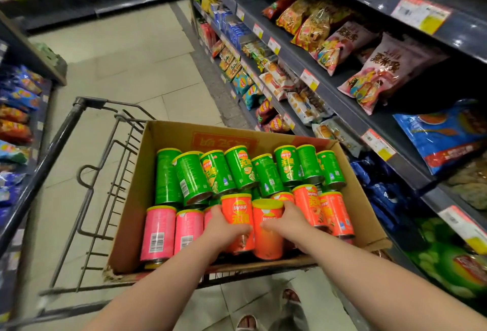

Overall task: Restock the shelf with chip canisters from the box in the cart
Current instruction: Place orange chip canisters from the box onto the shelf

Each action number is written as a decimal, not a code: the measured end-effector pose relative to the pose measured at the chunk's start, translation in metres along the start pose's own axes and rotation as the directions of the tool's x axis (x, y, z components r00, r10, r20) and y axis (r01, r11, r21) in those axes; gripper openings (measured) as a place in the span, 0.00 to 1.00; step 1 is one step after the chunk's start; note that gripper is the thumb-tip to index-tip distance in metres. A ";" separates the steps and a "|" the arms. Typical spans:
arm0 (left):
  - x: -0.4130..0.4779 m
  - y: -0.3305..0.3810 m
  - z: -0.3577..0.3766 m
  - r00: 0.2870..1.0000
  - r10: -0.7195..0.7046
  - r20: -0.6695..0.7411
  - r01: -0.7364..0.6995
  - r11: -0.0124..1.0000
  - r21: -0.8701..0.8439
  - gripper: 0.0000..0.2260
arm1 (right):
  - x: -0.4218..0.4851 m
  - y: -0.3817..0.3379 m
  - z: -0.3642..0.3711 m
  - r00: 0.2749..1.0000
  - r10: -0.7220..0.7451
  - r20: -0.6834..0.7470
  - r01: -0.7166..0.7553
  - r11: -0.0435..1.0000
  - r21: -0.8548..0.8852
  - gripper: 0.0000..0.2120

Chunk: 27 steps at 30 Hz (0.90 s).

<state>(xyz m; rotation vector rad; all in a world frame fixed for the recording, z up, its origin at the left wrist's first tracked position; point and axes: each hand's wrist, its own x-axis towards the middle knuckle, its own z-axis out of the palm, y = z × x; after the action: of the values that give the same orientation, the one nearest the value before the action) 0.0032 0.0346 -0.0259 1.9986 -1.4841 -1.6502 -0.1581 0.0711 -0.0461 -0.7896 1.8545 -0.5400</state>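
Under our left hand (224,228) and right hand (287,218), the orange canisters (238,214) show glossy printed sleeves and yellow plastic lids (266,203); the box (168,135) around them is matt brown cardboard. Left of our hands the cart (63,130) is dark metal wire; to the right, snack bags (382,72) gleam in crinkled film.

Even indoor light, soft blur, strong wide-angle edge distortion.
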 end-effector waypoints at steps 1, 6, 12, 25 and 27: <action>-0.001 0.002 -0.001 1.000 0.023 0.005 -0.023 1.000 -0.003 0.37 | -0.005 -0.002 -0.003 1.000 -0.006 -0.006 0.006 0.999 0.039 0.29; -0.008 0.016 -0.002 0.988 0.145 0.048 -0.146 0.989 0.008 0.38 | -0.025 -0.011 -0.017 0.991 -0.047 -0.125 0.061 0.992 0.111 0.33; -0.023 0.038 0.000 0.958 0.270 0.092 -0.273 0.962 0.025 0.44 | -0.054 -0.016 -0.041 0.956 -0.058 -0.288 0.126 0.967 0.224 0.38; -0.063 0.097 0.032 0.811 0.510 0.285 -0.523 0.852 -0.037 0.44 | -0.138 -0.009 -0.095 0.837 -0.018 -0.547 0.258 0.894 0.366 0.28; -0.069 0.105 0.042 0.781 0.539 0.314 -0.551 0.832 -0.059 0.41 | -0.155 -0.008 -0.105 0.819 -0.013 -0.574 0.274 0.887 0.372 0.28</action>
<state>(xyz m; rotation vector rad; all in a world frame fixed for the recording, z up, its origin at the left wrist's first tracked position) -0.0849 0.0525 0.0718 1.1528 -1.9720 -1.7208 -0.2093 0.1799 0.0976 -0.4890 2.0774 -1.3652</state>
